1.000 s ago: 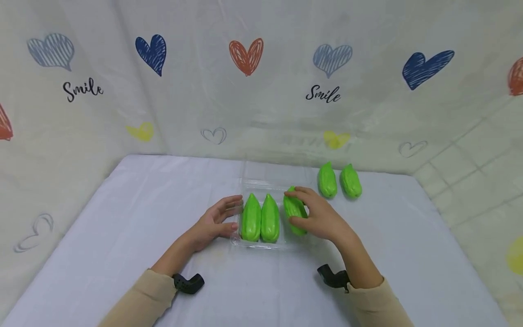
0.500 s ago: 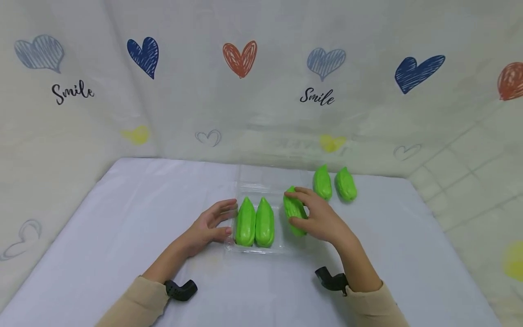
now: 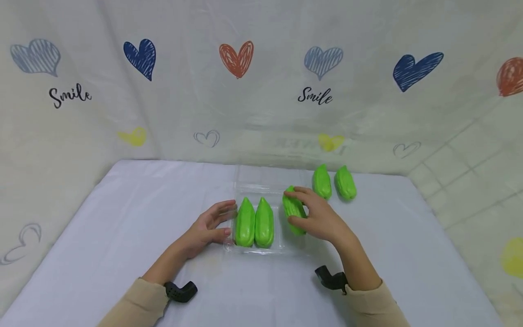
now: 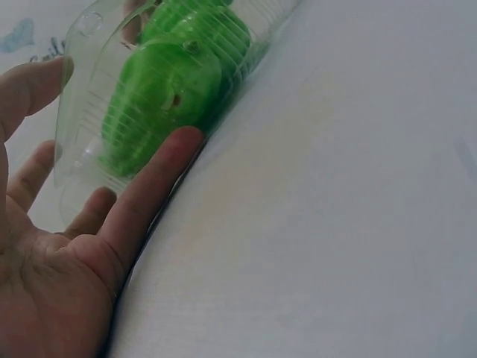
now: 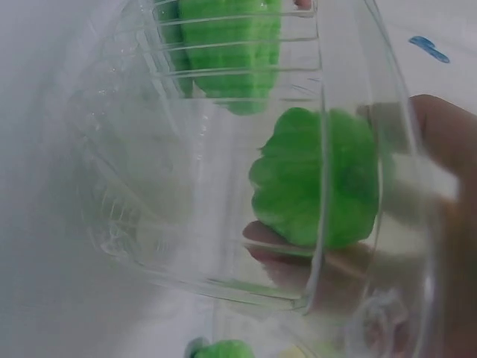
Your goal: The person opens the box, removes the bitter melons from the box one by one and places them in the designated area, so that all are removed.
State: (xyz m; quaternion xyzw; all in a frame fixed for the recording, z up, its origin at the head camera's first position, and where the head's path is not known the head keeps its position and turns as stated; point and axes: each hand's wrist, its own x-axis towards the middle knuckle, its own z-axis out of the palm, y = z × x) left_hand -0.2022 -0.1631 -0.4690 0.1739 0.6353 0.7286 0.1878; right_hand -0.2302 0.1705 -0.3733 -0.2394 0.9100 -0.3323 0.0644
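Note:
A clear plastic clamshell box [image 3: 253,250] lies with its lid raised toward the back. Two bright green, ridged bitter melons [image 3: 245,222] lie side by side in its left part. My left hand [image 3: 208,228] is at the box's left side, its fingers spread and fairly straight along the wall, with the thumb low at the near corner in the left wrist view. My right hand [image 3: 316,213] holds another bitter melon [image 3: 293,210] between thumb and fingers over the right part of the box. In the right wrist view this held bitter melon [image 5: 298,179] shows through the clear plastic.
Two more bitter melons [image 3: 322,182] lie at the back right, beyond my right hand. A white cloth [image 3: 135,218] covers the table. Behind it hangs a pale curtain [image 3: 269,109] printed with hearts. A black wrist mount [image 3: 181,291] sits on each wrist.
The head view has shifted slightly. My right hand and its bitter melon stand a little farther right of the two in the box. My left hand has stayed at the box's side.

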